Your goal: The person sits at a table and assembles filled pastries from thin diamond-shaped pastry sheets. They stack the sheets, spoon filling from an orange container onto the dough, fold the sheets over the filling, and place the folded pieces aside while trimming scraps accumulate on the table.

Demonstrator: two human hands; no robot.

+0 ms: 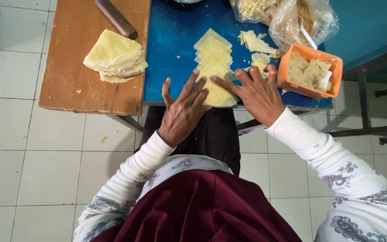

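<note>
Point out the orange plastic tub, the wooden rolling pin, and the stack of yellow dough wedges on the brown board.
Orange plastic tub (284, 74): head view, left outer wall.
Wooden rolling pin (114, 18): head view, mid-shaft.
Stack of yellow dough wedges (113, 51): head view, top sheet.

— What colours are showing on the near part of the table (171, 40)?

— It is showing deep blue, with pale yellow wrappers (213, 58) lying in a row on it. The board (68, 67) on the left is looking warm brown, carrying a pale yellow stack (115, 56).

— And on the right?

— An orange tub (290, 76) is holding off-white filling (307, 71). The sleeves (310, 148) are showing white with grey floral print, the cloth (202, 210) nearest is looking maroon, and the floor tiles (36, 170) are showing white.
</note>
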